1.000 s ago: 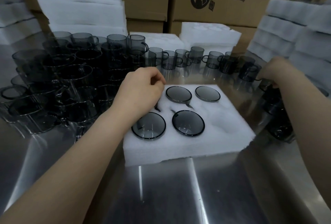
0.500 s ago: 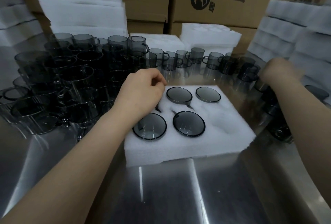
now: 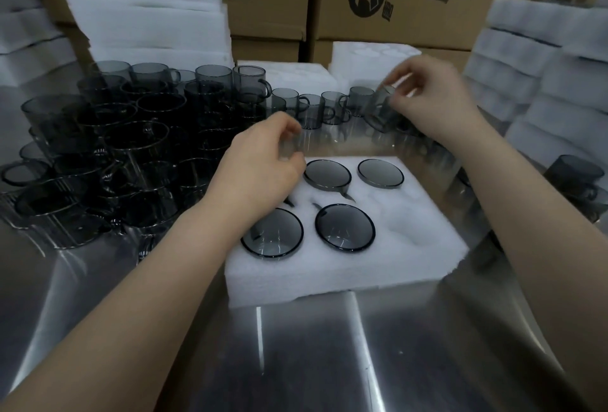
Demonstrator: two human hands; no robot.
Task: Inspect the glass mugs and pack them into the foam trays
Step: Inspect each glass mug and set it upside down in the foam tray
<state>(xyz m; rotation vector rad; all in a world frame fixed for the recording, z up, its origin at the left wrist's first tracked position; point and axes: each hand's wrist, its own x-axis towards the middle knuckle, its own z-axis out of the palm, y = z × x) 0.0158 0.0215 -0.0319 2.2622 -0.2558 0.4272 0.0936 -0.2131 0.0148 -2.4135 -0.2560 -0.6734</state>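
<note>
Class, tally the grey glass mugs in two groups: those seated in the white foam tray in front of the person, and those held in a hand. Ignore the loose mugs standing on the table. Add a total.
Seated mugs in the foam tray: 4
Held mug in the right hand: 1
Total: 5
The left hand covers the tray's back-left corner.

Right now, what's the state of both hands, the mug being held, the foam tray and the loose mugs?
Foam tray: four seated mugs visible, front-right pocket empty.
Left hand: loosely curled above the tray's back-left corner, nothing visibly held.
Right hand: gripping the held mug.
Held mug: raised, tilted.
Loose mugs: crowded on the table, unpacked.
</note>
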